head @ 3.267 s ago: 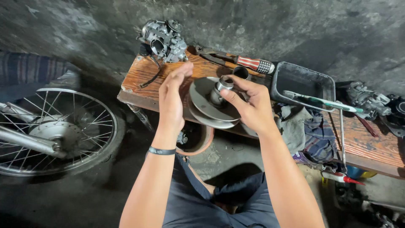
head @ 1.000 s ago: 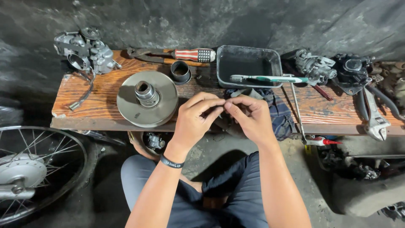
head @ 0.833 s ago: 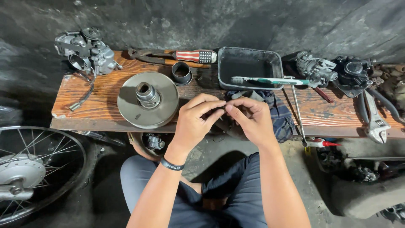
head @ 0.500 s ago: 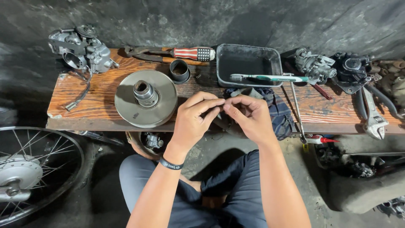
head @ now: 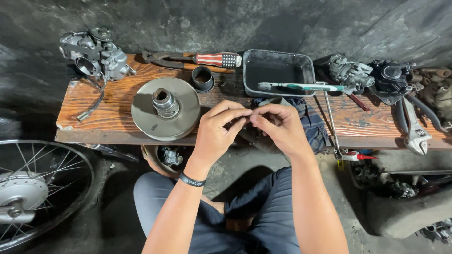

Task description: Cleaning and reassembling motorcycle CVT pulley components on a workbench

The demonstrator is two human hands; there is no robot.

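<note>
My left hand and my right hand meet fingertip to fingertip above the front edge of the wooden plank. Together they pinch a small part that the fingers mostly hide. A round grey metal pulley disc with a raised hub lies flat on the plank, just left of my left hand. Behind the hands are a short black ring and a dark blue cloth.
A carburettor sits at the plank's left end. Pliers and a striped-handle screwdriver lie at the back. To the right: a black tray, a toothbrush, engine parts, a wrench. A spoked wheel is lower left.
Earlier both hands held the pulley disc; it now lies on the plank, and the hands have come together pinching something small. Over the last second they have hardly moved.
</note>
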